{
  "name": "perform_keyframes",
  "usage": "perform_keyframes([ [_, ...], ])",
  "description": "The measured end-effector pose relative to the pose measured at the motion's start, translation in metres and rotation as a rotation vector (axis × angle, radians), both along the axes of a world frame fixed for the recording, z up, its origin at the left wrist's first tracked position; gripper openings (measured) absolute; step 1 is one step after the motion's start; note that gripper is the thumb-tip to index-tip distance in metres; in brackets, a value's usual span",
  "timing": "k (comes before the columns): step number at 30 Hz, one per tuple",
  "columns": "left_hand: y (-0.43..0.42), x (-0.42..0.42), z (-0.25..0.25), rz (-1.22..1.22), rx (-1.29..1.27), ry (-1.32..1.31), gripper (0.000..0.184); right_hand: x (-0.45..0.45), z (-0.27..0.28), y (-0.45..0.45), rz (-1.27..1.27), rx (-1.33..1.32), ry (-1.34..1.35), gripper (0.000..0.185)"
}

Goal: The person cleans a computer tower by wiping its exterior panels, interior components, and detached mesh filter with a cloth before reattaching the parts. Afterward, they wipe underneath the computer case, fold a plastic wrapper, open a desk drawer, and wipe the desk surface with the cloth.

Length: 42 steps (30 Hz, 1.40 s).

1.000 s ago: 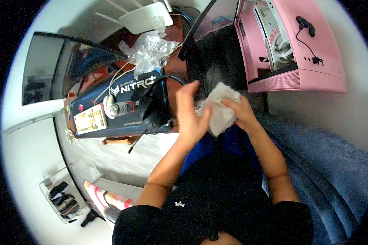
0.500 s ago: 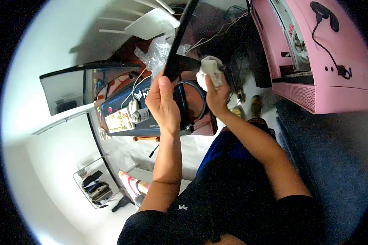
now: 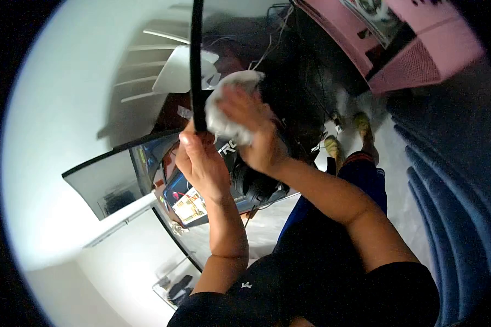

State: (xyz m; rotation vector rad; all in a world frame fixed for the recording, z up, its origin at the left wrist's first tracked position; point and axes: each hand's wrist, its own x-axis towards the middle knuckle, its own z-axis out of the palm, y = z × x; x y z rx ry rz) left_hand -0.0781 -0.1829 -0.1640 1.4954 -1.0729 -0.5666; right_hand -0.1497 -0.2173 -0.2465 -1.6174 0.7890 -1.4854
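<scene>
My left hand [image 3: 204, 166] grips the lower end of a dark see-through panel [image 3: 197, 60], thumb showing along its black edge. The panel stands upright, edge towards me. My right hand [image 3: 256, 128], blurred by motion, holds a crumpled white cloth [image 3: 219, 117] against the panel's right face. Its fingers lie spread over the cloth. Below the hands is a dark box [image 3: 223, 150] with white lettering, partly hidden by my arms. Black headphones [image 3: 253, 182] lie beside my right forearm.
A pink computer case [image 3: 409, 65] stands at the upper right, above blue curtain-like fabric [image 3: 447, 201]. A monitor [image 3: 112, 182] is at left, a white chair [image 3: 174, 68] behind the panel. Loose cables [image 3: 273, 43] run at the back. My feet [image 3: 333, 146] are on the pale floor.
My right hand and the cloth have moved left, onto the panel near its edge. The panel has swung more upright, and the head view has shifted and turned.
</scene>
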Motion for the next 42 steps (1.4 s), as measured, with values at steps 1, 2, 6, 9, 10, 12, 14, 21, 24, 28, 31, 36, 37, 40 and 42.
perform_keyframes([
  [1,0.001,0.007,-0.006,0.036,-0.007,-0.027,0.047,0.017,-0.028,0.003,-0.06,0.182,-0.19,0.04],
  [2,0.001,0.013,-0.01,0.075,-0.016,-0.052,0.044,0.03,-0.051,0.002,-0.119,0.358,-0.38,0.035],
  [6,0.004,0.029,-0.01,0.031,0.048,0.018,0.039,0.026,-0.13,-0.027,-0.105,1.121,-0.326,0.036],
  [9,-0.001,0.027,-0.008,0.071,0.038,0.013,0.036,0.034,-0.174,-0.059,-0.246,1.457,-0.253,0.036],
  [10,-0.001,0.029,-0.007,0.082,0.041,0.02,0.036,0.032,-0.176,-0.069,-0.233,1.492,-0.367,0.036],
  [12,-0.001,0.03,-0.008,0.08,0.02,0.005,0.035,0.041,-0.16,-0.084,-0.274,1.418,-0.404,0.037],
  [14,-0.005,0.022,-0.007,0.142,0.014,0.0,0.033,0.045,-0.096,-0.09,-0.188,1.11,-0.264,0.023],
  [21,-0.005,0.023,-0.006,0.176,0.009,0.022,0.033,0.051,0.026,-0.066,-0.114,0.088,-0.294,0.046],
  [24,-0.007,0.021,-0.005,0.168,0.005,0.05,0.037,0.057,-0.06,-0.087,-0.018,0.598,-0.468,0.035],
  [28,-0.011,0.018,-0.005,0.215,0.02,0.015,0.038,0.087,-0.22,-0.143,-0.569,1.141,-0.511,0.039],
  [31,-0.01,0.022,-0.005,0.213,-0.009,0.045,0.039,0.078,-0.18,-0.184,-0.518,1.219,-0.514,0.04],
  [36,-0.008,0.018,-0.004,0.203,0.006,0.017,0.041,0.07,0.011,-0.171,-0.228,0.22,-0.483,0.043],
  [37,-0.007,0.016,-0.004,0.211,0.015,0.008,0.041,0.063,0.032,-0.164,-0.267,-0.002,-0.351,0.048],
  [40,-0.009,0.012,-0.005,0.227,-0.002,0.022,0.041,0.064,-0.011,-0.178,-0.123,-0.072,-0.495,0.048],
  [42,-0.007,0.011,-0.005,0.245,0.014,-0.005,0.042,0.065,-0.08,-0.181,0.031,0.476,-0.617,0.038],
])
